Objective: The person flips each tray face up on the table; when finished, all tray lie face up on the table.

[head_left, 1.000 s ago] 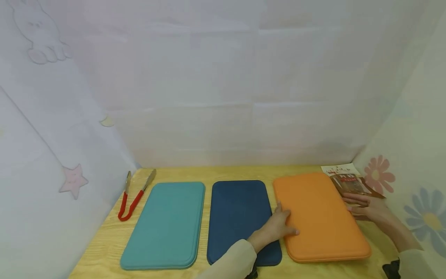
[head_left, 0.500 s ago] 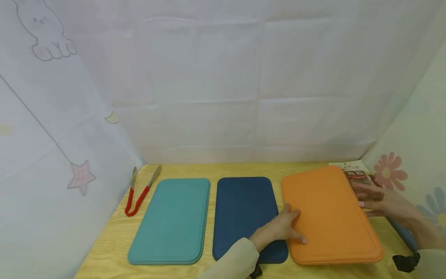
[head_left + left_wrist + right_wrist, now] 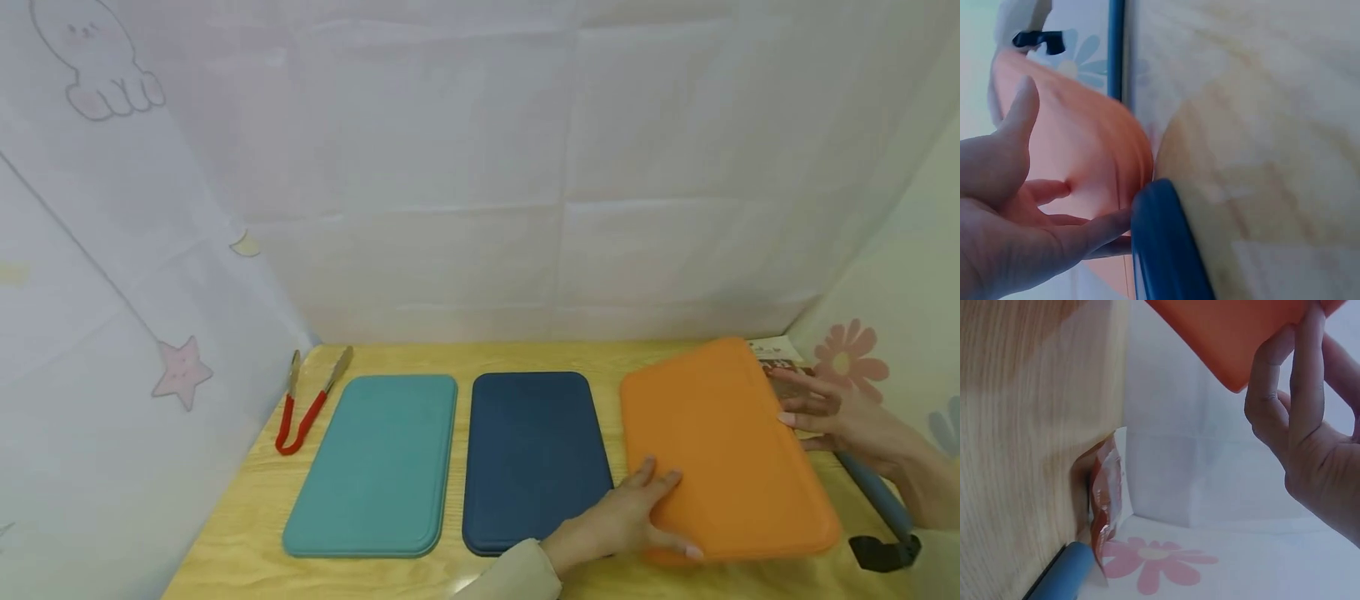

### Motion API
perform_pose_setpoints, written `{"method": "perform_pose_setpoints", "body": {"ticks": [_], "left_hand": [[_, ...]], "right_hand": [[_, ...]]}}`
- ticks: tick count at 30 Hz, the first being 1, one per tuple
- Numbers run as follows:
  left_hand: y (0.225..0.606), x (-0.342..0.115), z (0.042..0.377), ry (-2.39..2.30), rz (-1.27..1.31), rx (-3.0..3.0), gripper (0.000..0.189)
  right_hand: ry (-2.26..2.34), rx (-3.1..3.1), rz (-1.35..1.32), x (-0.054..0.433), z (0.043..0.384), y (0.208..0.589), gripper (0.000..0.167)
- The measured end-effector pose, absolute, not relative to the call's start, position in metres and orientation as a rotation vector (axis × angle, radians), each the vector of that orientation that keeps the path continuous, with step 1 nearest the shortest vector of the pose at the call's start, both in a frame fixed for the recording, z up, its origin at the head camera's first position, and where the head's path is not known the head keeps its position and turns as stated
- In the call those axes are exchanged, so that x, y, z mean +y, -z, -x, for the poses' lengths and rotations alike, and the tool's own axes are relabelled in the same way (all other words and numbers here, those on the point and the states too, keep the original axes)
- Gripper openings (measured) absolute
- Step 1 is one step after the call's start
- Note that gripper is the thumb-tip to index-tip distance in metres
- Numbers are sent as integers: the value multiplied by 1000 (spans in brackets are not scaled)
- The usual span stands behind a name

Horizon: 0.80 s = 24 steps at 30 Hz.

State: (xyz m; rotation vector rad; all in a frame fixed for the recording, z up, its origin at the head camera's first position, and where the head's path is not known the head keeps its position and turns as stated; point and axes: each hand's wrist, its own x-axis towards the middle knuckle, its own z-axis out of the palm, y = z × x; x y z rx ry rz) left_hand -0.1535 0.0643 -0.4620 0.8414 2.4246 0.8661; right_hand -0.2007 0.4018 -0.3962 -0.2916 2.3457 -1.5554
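An orange rounded-corner rectangular board [image 3: 727,450] is tilted, its right side raised above the table. The right hand [image 3: 847,421] pinches its right edge; in the right wrist view, bent fingers [image 3: 1307,381] reach the board's edge. Spread over the board's front left corner, the left hand [image 3: 622,517] has fingers and thumb apart. In the left wrist view its fingertips lie near the orange board and by the rim of a navy board [image 3: 1163,231]. The navy board [image 3: 532,458] lies flat beside it, with a teal board [image 3: 375,462] further left.
Red-handled tongs [image 3: 303,417] lie at the far left of the wooden table [image 3: 420,358]. Behind the right hand is a brown-and-white food packet [image 3: 1107,487]. A blue-grey rod-like thing [image 3: 873,492] lies along the right side. Printed cloth walls [image 3: 480,167] enclose the table.
The orange board's right side has risen and the board has turned to a steeper tilt. The left hand has slid toward its front corner. The blue-grey rod has come into sight.
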Motion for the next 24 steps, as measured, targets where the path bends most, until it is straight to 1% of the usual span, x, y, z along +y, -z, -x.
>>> {"method": "perform_pose_setpoints", "body": {"ticks": [6,9,18,24], "left_hand": [[464,66,145,-842,-856,2463,99],[464,66,142,-836,-839,2479,100],[461,69,135,-895,-904,2527,100],[462,69,129,-951,-899,2510,106]], "right_hand": [[1535,2453,334,394,197,387,71],[1555,2456,361,388,199,383,70],[1644,2413,449,372,201,368,63],[1610,2435,396,357,201,361,65]]}}
